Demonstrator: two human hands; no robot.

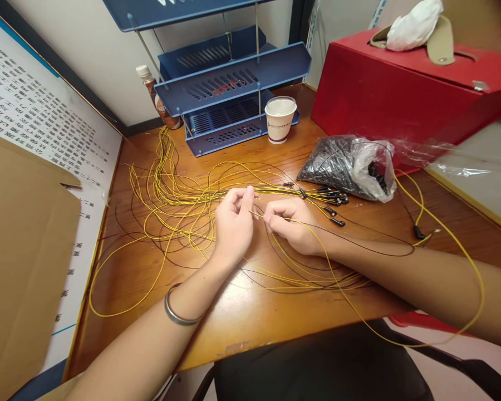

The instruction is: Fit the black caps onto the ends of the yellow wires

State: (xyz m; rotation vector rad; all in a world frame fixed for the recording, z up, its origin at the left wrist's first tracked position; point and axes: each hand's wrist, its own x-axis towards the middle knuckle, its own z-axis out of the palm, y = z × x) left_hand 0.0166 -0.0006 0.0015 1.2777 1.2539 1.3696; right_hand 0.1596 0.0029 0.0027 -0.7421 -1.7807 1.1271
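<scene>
My left hand (236, 223) is closed in a pinch above the middle of the table, thumb against fingers, with a thin wire between them. Just to its right, my right hand (292, 223) pinches the same yellow and black wire (329, 267), which loops out over my right forearm. Behind both hands lies a bundle of yellow and black wires (183, 195), fanned out to the left. Small black connectors (336, 197) sit at the bundle's right end. More loose wires (292, 281) run under my right wrist. The wire's tip between my fingers is too small to make out.
A clear plastic bag of small black parts (338, 167) lies behind my right hand, by a red box (384, 94). A paper cup (279, 120), a blue rack (229, 83) and a bottle (161, 100) stand at the back. Cardboard (25, 250) borders the left.
</scene>
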